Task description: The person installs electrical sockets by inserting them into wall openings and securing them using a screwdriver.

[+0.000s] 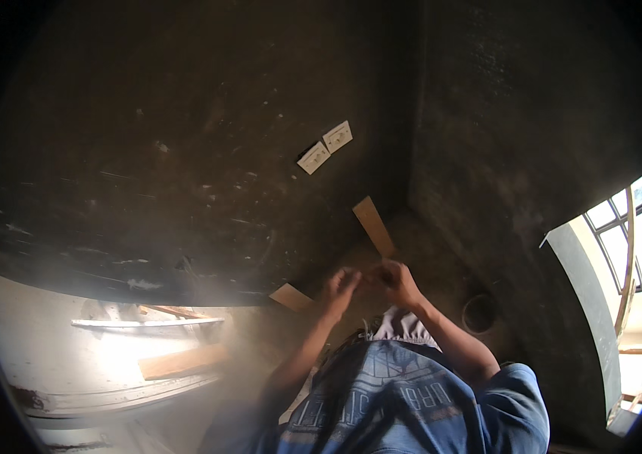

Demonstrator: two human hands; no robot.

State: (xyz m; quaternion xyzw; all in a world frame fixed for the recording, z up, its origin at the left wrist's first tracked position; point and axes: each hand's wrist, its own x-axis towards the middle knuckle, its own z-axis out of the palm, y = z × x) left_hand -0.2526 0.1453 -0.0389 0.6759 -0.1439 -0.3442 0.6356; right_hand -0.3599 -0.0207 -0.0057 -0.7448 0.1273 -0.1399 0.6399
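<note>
The person's left hand (342, 284) and right hand (398, 278) are close together before the waist, fingers curled and blurred; I can't tell whether either pinches anything. A flat, light-brown wooden strip (373, 225) slants away just beyond the right hand. A tan wooden piece (291, 297) shows left of the left hand. Two white rectangular socket plates (313, 158) sit on the dark wall (185, 113).

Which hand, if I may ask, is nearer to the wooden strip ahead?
Right: the right hand is by the near end of the strip; the left hand is farther off, leftward.
</note>
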